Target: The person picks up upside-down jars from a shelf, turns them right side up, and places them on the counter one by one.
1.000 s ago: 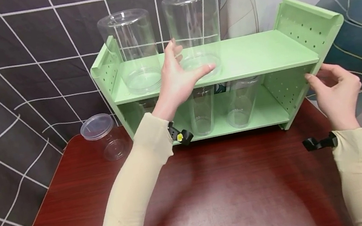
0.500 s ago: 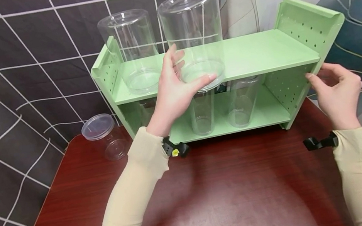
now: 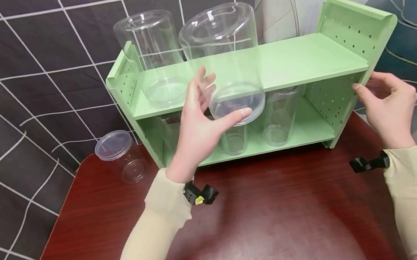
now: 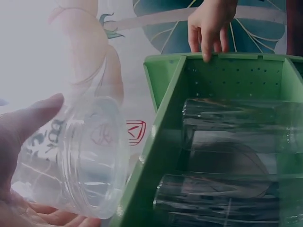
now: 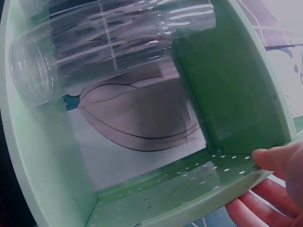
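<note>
Gripping a large clear jar (image 3: 223, 67) near its lower end, a person's left hand (image 3: 197, 125) holds it tilted before the upper shelf of a green rack (image 3: 311, 58). The thumb lies across the front and the fingers, slightly spread, sit along the far side, a wide clasp that likely suits so broad and slick a wall. The right hand (image 3: 391, 107) pinches the rack's side panel, thumb inside and fingers outside, presumably to keep the frame from shifting. A second large jar (image 3: 151, 57) stands upright on the upper shelf; slimmer clear jars (image 3: 279, 119) occupy the lower one, perhaps because its height is limited. A lidded jar (image 3: 114, 146) stands on the red-brown table (image 3: 278, 218) just beside the rack, within the left arm's apparent reach.
</note>
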Demonstrator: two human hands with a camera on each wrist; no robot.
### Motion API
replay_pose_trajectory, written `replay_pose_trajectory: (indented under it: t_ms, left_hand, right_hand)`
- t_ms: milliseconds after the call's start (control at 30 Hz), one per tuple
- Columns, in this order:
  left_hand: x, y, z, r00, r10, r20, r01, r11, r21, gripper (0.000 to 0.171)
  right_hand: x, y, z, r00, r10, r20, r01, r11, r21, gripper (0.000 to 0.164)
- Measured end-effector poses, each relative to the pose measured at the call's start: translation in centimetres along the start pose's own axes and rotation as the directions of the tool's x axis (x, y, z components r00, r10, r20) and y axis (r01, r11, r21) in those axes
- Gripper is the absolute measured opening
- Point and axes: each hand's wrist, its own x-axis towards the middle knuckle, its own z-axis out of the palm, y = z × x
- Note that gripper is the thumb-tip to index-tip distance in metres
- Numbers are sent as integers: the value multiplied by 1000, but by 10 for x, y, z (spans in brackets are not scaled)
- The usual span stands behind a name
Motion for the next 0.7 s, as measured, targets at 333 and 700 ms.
replay_pose_trajectory:
  t_ms: [333,700]
  left_hand:
    - [-30,-15,4,993,117,-12,-117,991,-70,100]
    - [-63,-42,8,985,170,23,-168,984,-64,90]
  right_hand:
    - [-1,-2,0,1000,15,-1,-15,1000,-8,32]
    - [-1,-3,1,1000,3,-9,-3,1000,-17,31]
